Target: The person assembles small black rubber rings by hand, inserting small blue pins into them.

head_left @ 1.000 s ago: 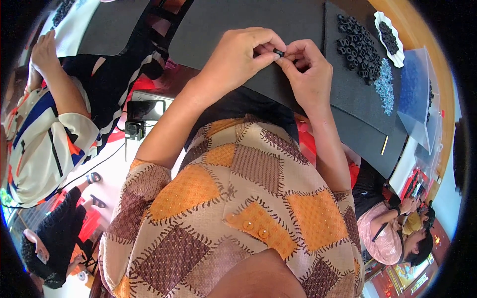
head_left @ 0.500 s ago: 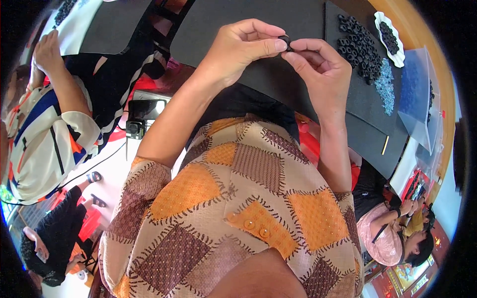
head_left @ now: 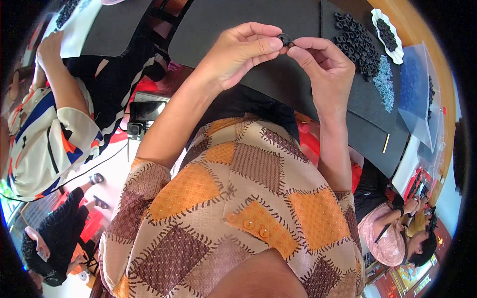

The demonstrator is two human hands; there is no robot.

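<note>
Above the near edge of the dark mat (head_left: pixel 213 30), my two hands meet around a small black ring-shaped piece (head_left: pixel 283 37). My left hand (head_left: pixel 243 52) pinches it between thumb and fingers. From the other side my right hand (head_left: pixel 327 62) is closed, its thumb and forefinger at the ring's lower right edge; whether it also holds something tiny is hidden. To the right lies a pile of similar black pieces (head_left: pixel 355 44). Beside that pile are many tiny light-blue pieces (head_left: pixel 383 84).
A white scalloped dish (head_left: pixel 398 56) of small black pieces stands at the far right, near a clear plastic container (head_left: pixel 417 99). A thin yellow stick (head_left: pixel 386 143) lies on the mat. One person (head_left: pixel 59 124) sits at left; another (head_left: pixel 385 233) is at lower right.
The black ring has turned, so its opening now shows between my fingers. My right hand has shifted slightly right. The view has moved a little.
</note>
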